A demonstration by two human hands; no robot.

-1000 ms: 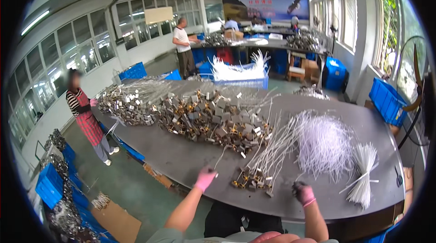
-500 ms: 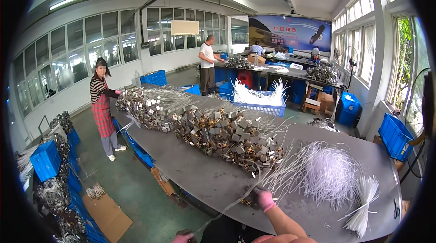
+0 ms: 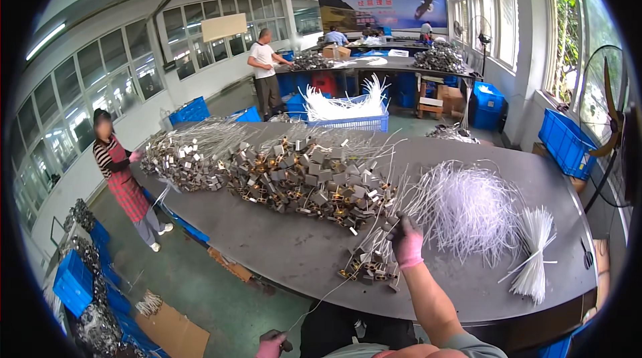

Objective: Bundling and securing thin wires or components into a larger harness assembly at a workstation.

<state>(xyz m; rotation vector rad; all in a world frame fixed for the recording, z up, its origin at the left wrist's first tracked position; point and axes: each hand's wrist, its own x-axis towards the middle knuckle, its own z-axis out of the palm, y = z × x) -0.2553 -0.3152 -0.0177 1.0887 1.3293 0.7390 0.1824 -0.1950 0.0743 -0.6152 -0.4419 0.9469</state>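
My right hand (image 3: 408, 248), in a pink glove with dark fingers, is closed round pale wires above the table. Just below and left of it lies a small bunch of grey block-shaped parts (image 3: 371, 267) with brassy bits, their wires running up toward the hand. My left hand (image 3: 272, 344), gloved alike, is low in front of the table edge. Its fingers are closed on one end of a thin pale strand (image 3: 319, 302), which stretches up to the bunch. A long heap of similar wired parts (image 3: 314, 181) lies beyond my right hand.
Loose white strands (image 3: 468, 211) and a tied white bundle (image 3: 535, 254) lie on the table (image 3: 267, 247) to the right. A person in a red checked apron (image 3: 120, 177) stands at its left end. Blue crates (image 3: 73, 282) line the left; a fan (image 3: 605, 124) stands right.
My view has shifted, so the table sits higher and further left. My right hand has moved up and away from the table edge, and the small bunch now shows beside it.
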